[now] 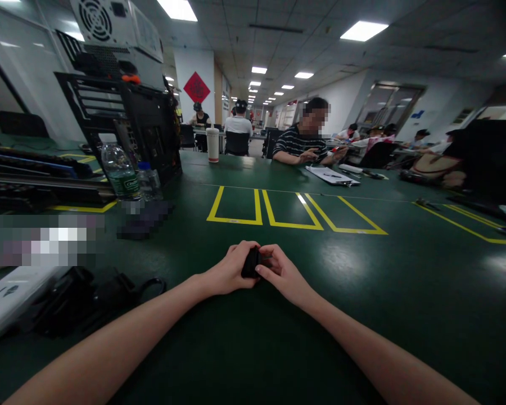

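A small black block-like object (250,263) is held upright just above or on the green table, in front of me; its exact kind is not clear. My left hand (233,269) is wrapped round its left side, thumb low and fingers over the top. From the right, my right hand (283,274) has its thumb and fingertips curled at the object's edge, touching it. The fingers hide part of the object.
Yellow tape outlines (293,226) mark the green table (185,236) ahead. At left are a power strip (10,301), black cables (109,292), bottles (122,174) and a computer case (152,124). Farther back stand a white cup (213,145) and a clipboard (331,175) near a seated person (299,138).
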Demonstrator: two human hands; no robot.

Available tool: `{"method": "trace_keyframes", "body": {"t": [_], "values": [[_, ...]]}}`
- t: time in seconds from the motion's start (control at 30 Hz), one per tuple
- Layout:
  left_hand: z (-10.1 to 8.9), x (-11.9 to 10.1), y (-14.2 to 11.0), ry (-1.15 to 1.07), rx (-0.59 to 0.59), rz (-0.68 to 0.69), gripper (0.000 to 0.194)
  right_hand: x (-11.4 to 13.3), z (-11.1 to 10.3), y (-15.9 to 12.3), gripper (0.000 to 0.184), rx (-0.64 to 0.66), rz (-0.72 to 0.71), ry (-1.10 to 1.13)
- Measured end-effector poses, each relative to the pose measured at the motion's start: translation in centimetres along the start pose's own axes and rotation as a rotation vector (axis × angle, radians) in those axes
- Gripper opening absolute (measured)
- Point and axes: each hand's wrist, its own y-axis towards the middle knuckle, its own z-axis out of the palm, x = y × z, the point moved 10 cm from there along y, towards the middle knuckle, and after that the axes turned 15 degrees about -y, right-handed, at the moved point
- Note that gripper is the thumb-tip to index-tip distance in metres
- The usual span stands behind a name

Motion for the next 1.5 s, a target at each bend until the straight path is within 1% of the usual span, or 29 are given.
{"method": "trace_keyframes", "body": {"t": [0.1,0.17,0.27,0.4,0.57,0.63,0.77,0.87,0.97,1.03,1.1,1.17,1.2,1.33,1.43,1.5], "values": [[-0.1,0.2,-0.1,-0.012,0.003,-0.028,0.057,0.1,0.3,-0.1,0.023,0.035,-0.009,-0.009],[0.0,0.2,0.0,-0.003,0.007,-0.015,0.058,0.2,0.4,-0.1,0.023,0.052,-0.031,0.029],[0.1,0.5,0.1,0.016,-0.019,0.003,0.060,-0.1,0.3,0.1,0.023,0.047,-0.051,0.088],[0.1,1.1,0.1,0.019,-0.054,0.011,0.060,-0.5,0.2,0.3,0.016,0.027,-0.029,0.103],[0.1,1.2,0.2,0.017,-0.045,0.004,0.059,-0.5,0.0,0.2,0.022,0.001,-0.002,0.045],[0.1,1.0,0.2,0.025,-0.037,0.008,0.060,-0.4,-0.1,0.1,0.022,0.000,0.002,0.022],[0.1,0.7,0.1,0.041,-0.041,0.023,0.060,0.1,0.2,-0.1,0.022,0.037,-0.045,0.036],[0.1,0.6,0.0,0.040,-0.053,0.038,0.060,0.3,-0.3,-0.1,0.018,-0.021,-0.076,-0.007],[0.1,0.6,0.0,0.035,-0.062,0.045,0.060,0.1,-0.8,0.1,0.012,-0.081,-0.067,-0.070],[0.1,0.6,0.0,0.033,-0.061,0.047,0.061,-0.1,-0.7,0.2,0.015,-0.072,-0.037,-0.059],[0.0,0.5,0.0,0.030,-0.064,0.040,0.061,-0.4,-0.5,0.3,0.022,-0.050,0.005,-0.027],[0.0,0.3,0.0,0.024,-0.044,0.023,0.061,-0.6,-0.4,0.2,0.027,-0.029,0.035,-0.016],[0.0,0.1,0.0,0.021,-0.030,0.013,0.060,-0.5,-0.3,0.2,0.027,-0.015,0.039,-0.023],[0.1,-0.2,-0.1,0.019,0.000,-0.008,0.057,0.2,0.0,-0.2,0.021,0.027,-0.013,-0.015],[0.2,-0.1,0.0,0.034,-0.014,0.012,0.059,0.5,0.1,-0.5,0.027,0.037,-0.054,0.046],[0.1,0.1,0.0,0.039,-0.031,0.019,0.059,0.4,0.1,-0.4,0.022,0.028,-0.064,0.064]]}}
